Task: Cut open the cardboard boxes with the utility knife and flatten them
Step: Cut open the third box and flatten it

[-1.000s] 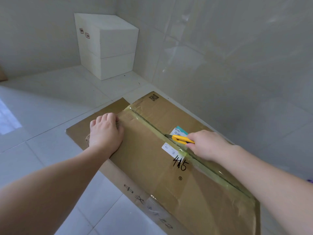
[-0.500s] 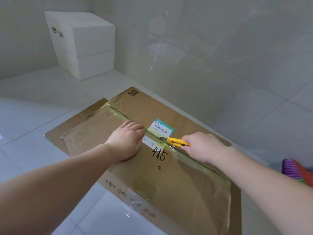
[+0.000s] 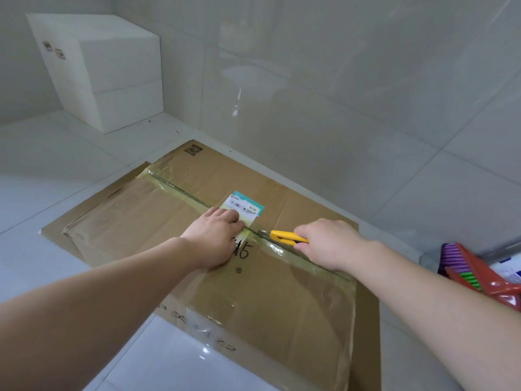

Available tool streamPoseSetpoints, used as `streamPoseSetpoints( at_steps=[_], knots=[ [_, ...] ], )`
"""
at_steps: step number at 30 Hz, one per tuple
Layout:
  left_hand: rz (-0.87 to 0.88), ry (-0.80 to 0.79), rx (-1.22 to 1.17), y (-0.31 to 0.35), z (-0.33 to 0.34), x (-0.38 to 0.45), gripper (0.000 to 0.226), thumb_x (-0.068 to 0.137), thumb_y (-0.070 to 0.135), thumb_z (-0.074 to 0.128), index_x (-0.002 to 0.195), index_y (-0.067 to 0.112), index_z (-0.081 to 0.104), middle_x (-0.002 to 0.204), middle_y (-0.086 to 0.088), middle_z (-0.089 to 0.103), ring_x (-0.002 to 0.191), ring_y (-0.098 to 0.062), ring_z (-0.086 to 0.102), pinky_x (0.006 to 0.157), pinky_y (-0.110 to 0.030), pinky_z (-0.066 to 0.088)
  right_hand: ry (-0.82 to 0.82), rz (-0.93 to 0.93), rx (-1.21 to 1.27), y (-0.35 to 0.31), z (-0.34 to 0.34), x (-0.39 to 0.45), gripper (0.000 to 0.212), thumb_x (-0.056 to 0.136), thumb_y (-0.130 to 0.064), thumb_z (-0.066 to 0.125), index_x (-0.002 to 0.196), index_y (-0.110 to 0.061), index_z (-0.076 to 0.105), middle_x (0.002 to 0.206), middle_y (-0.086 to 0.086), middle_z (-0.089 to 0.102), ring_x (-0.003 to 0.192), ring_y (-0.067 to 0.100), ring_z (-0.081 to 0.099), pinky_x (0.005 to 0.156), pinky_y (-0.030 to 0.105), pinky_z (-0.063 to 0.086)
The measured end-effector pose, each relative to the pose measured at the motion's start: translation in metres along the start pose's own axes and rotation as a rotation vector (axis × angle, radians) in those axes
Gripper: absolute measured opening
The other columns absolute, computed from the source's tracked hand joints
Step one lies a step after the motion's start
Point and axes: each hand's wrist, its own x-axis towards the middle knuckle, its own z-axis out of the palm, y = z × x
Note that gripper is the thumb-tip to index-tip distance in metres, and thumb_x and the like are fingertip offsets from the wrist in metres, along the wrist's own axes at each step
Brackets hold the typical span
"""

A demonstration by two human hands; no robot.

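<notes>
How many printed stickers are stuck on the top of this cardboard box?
2. A teal-edged barcode label sits beside the taped seam; a white label lies mostly under the left hand. More may be hidden under the hands.

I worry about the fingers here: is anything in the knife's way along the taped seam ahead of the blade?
Yes. The left hand presses on the cardboard box at the taped seam, just ahead of the utility knife the right hand grips.

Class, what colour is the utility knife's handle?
Yellow: the utility knife held in the right hand shows best in the head view.
</notes>
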Motion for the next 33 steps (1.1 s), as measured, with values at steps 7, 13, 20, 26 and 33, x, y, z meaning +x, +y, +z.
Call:
streamPoseSetpoints(
  at_steps=[7, 13, 20, 26, 33],
  knots=[
    [0.0, -0.013, -0.005, 0.018, 0.0, 0.008, 0.038, 0.093, 0.021, 0.035, 0.127, 0.023, 0.051, 0.125, 0.003, 0.045, 0.119, -0.02, 0.04, 0.11, -0.03, 0.023, -0.036, 0.006, -0.024, 0.012, 0.001, -0.014, 0.019, 0.098, -0.039, 0.041, 0.09, -0.023, 0.049, 0.08, -0.002, 0.048, 0.08, 0.026, 0.047, 0.063, 0.033, 0.034],
    [0.003, -0.032, -0.018, 0.034, -0.004, 0.015, 0.037, 0.09, 0.019, 0.036, 0.123, 0.021, 0.052, 0.126, 0.002, 0.046, 0.116, -0.02, 0.041, 0.103, -0.029, 0.03, -0.043, 0.0, -0.026, 0.023, 0.009, -0.024, 0.02, 0.098, -0.04, 0.042, 0.087, -0.023, 0.046, 0.07, -0.006, 0.039, 0.078, 0.025, 0.046, 0.064, 0.032, 0.033],
    [0.055, -0.04, -0.055, 0.047, 0.002, 0.016, 0.038, 0.089, 0.018, 0.037, 0.123, 0.022, 0.054, 0.126, 0.003, 0.046, 0.114, -0.019, 0.041, 0.099, -0.027, 0.029, -0.04, -0.013, -0.075, 0.037, 0.014, -0.033, 0.02, 0.098, -0.039, 0.042, 0.086, -0.024, 0.044, 0.068, -0.008, 0.035, 0.081, 0.025, 0.046, 0.064, 0.033, 0.032],
    [0.065, -0.031, -0.058, 0.051, 0.002, 0.015, 0.038, 0.09, 0.018, 0.037, 0.122, 0.024, 0.056, 0.128, 0.005, 0.045, 0.113, -0.018, 0.041, 0.096, -0.025, 0.027, -0.06, -0.002, -0.139, 0.05, 0.021, -0.046, 0.021, 0.098, -0.039, 0.041, 0.085, -0.023, 0.045, 0.076, -0.003, 0.043, 0.079, 0.025, 0.047, 0.061, 0.032, 0.033],
    [0.088, -0.032, -0.062, 0.058, 0.007, 0.014, 0.035, 0.087, 0.018, 0.038, 0.116, 0.024, 0.056, 0.127, 0.005, 0.044, 0.114, -0.019, 0.041, 0.102, -0.027, 0.029, -0.052, 0.038, -0.098, 0.07, 0.029, -0.068, 0.022, 0.098, -0.041, 0.041, 0.085, -0.024, 0.045, 0.068, -0.008, 0.037, 0.077, 0.024, 0.045, 0.06, 0.033, 0.03]
  ],
)
